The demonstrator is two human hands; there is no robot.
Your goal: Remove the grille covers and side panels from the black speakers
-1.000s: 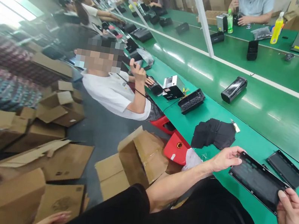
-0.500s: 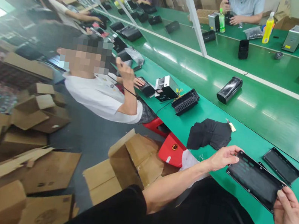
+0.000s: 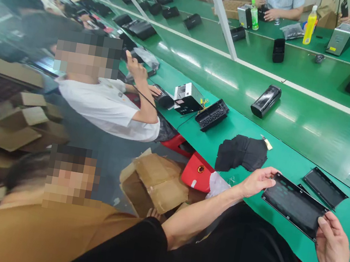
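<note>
My left hand [image 3: 258, 183] pinches the upper left corner of a black rectangular panel [image 3: 293, 207], thumb on top. The opposite end is gripped by my right hand [image 3: 333, 243], its thumb over the edge. Small clips or tabs line the panel's long rims, and a row of oval slots shows near its far edge. Held tilted, it is above the green table's near edge. Just beyond it lie similar black panels [image 3: 324, 188], partly overlapping. A pile of thin black sheets [image 3: 241, 153] is spread left of my left hand, with a yellow-handled cutter [image 3: 267, 143] at its far corner.
A slotted black housing [image 3: 211, 115] and a silver-and-black box [image 3: 188, 98] stand farther left. A glossy black case [image 3: 266, 101] rests on the green belt [image 3: 313, 123]. A person in white sits left; another in a brown shirt [image 3: 77, 235] leans in near a cardboard box [image 3: 156, 181].
A person in a brown shirt has come into view at lower left, a hand at the cardboard box. My hands keep hold of the panel; the view has shifted slightly.
</note>
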